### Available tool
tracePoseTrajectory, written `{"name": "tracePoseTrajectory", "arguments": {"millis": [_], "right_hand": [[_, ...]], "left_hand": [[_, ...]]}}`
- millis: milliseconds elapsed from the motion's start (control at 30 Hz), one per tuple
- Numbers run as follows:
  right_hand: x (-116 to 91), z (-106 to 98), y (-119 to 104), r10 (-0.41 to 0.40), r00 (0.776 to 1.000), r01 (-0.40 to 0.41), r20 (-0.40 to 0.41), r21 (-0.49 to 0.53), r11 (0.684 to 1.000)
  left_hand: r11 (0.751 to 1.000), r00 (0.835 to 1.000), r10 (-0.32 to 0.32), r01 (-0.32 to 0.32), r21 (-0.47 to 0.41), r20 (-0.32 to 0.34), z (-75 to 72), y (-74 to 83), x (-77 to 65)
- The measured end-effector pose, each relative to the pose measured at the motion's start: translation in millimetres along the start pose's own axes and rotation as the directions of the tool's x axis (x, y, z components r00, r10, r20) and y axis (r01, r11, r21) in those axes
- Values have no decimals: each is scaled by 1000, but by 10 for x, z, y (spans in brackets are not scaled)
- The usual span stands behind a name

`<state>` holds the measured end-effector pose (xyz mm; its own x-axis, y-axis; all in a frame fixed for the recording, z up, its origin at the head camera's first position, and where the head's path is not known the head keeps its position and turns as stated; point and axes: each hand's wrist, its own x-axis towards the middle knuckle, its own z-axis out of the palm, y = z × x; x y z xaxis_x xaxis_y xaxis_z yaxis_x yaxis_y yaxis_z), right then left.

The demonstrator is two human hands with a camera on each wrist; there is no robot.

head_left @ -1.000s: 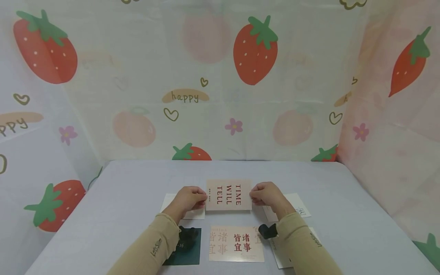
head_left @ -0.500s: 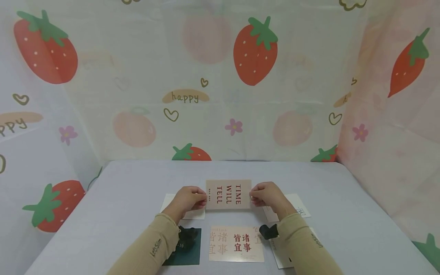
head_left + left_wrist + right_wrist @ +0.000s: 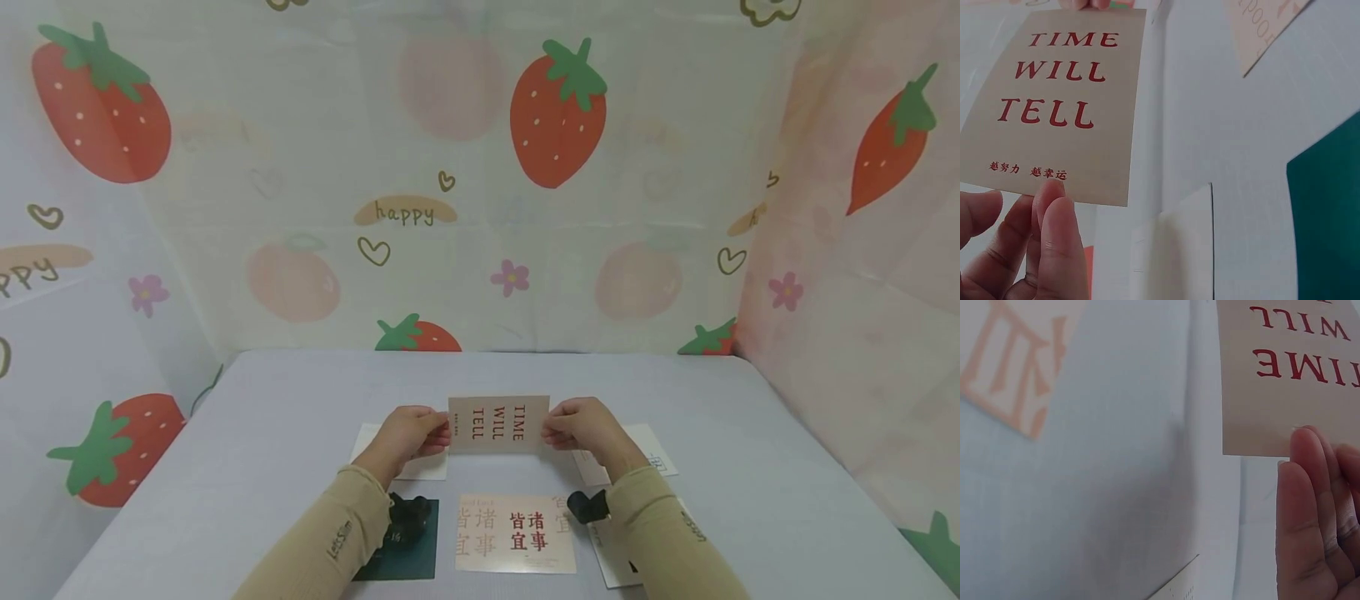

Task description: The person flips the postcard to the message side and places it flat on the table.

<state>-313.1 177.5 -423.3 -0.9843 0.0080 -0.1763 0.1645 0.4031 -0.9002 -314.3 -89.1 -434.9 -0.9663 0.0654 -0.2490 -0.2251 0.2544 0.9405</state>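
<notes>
Card [image 3: 498,425], beige (red-lettered), rectangular

Beige card [image 3: 497,427] (red-lettered), aslant in mid-air between fingers [image 3: 1060,234]

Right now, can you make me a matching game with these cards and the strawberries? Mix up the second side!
1. TIME WILL TELL card
2. green card
3. peach card
4. strawberries

A. printed on the backdrop
B. partly hidden by the left sleeve
C. held by left fingers and right fingers
D. lying flat, with big red characters

Pairs: 1-C; 2-B; 3-D; 4-A.
</notes>
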Motion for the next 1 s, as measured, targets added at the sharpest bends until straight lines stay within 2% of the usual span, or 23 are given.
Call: {"name": "tracePoseTrajectory", "arguments": {"millis": [267, 533, 833, 1000], "right_hand": [[-11, -4, -11, -5, 1000, 5, 20, 22, 1000], [17, -26, -7, -8, 1000, 9, 20, -33, 999], [14, -23, 14, -17, 999, 16, 44, 13, 1000], [-4, -28, 24, -55, 996, 53, 68, 22, 998]], "left_hand": [[1000, 1000, 14, -14, -25, 12, -13, -4, -5], [998, 1000, 7, -6, -56, 19, -23, 9, -21], [999, 1000, 21, -20, -45, 19, -15, -5, -20], [997, 999, 45, -44, -63, 20, -12, -7, -24]]}}
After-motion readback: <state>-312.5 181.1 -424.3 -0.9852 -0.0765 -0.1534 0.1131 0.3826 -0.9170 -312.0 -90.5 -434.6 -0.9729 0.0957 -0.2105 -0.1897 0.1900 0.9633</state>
